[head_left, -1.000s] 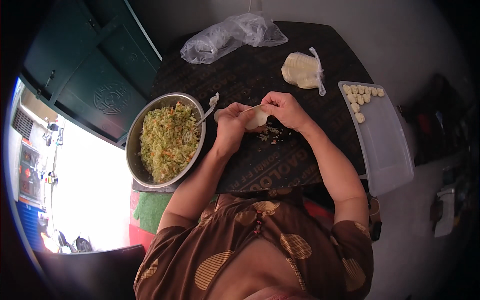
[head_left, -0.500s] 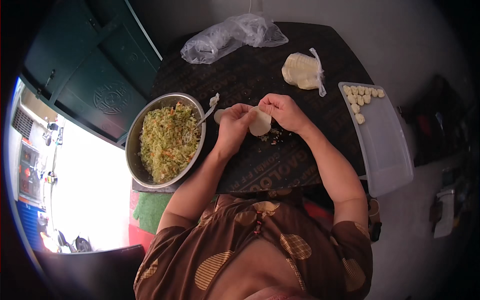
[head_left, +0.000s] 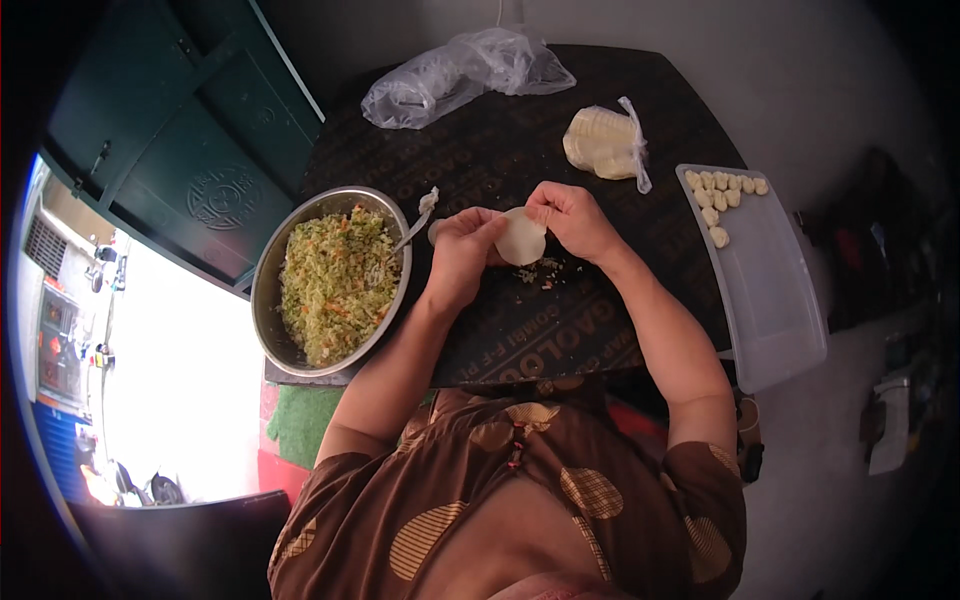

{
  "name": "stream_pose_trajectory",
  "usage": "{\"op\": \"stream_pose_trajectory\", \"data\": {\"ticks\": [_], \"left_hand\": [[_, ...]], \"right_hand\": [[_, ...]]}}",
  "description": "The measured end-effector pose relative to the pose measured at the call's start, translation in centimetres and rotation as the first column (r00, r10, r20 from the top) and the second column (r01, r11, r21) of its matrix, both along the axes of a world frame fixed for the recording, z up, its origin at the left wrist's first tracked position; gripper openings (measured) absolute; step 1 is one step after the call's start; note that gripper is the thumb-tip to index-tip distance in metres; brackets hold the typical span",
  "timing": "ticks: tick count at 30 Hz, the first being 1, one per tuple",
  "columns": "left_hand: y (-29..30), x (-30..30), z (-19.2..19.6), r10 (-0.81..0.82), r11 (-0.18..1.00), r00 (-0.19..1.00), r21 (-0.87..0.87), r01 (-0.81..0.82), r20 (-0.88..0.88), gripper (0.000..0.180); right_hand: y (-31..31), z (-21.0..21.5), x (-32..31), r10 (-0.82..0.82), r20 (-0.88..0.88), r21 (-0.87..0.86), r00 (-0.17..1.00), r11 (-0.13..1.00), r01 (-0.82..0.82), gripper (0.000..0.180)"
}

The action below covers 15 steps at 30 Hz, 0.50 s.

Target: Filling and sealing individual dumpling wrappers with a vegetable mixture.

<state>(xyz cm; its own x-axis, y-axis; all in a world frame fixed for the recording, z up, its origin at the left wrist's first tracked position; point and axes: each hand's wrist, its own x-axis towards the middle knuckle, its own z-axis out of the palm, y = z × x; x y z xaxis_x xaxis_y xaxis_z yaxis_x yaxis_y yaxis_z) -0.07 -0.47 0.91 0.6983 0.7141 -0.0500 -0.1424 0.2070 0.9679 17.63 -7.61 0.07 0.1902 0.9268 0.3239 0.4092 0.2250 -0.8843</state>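
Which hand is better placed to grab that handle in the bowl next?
Probably the left hand: it is nearer the handle and metal bowl; the right hand is farther, across the dough disc.

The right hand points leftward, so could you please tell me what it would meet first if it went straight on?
The right hand would likely push first into the pale wrapper it touches, then perhaps the left hand, though depth is unclear.

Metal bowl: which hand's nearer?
Left. The left hand is just right of the metal bowl, apart from it; the right hand is farther right, past the round wrapper.
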Motion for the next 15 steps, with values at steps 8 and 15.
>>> {"op": "stream_pose_trajectory", "data": {"ticks": [8, 15], "left_hand": [[-0.45, 0.15, 0.23, -0.069, 0.998, 0.996, -0.002, 0.069, -0.056, 0.016], [0.17, 0.14, -0.48, -0.029, 0.999, 0.999, 0.032, 0.030, -0.024, 0.019]], "right_hand": [[-0.14, 0.38, -0.69, 0.082, -0.192, -0.065, 0.978, 0.993, -0.096, 0.013], [0.00, -0.09, -0.41, 0.126, -0.255, -0.109, 0.959, 0.981, -0.158, 0.011]]}}
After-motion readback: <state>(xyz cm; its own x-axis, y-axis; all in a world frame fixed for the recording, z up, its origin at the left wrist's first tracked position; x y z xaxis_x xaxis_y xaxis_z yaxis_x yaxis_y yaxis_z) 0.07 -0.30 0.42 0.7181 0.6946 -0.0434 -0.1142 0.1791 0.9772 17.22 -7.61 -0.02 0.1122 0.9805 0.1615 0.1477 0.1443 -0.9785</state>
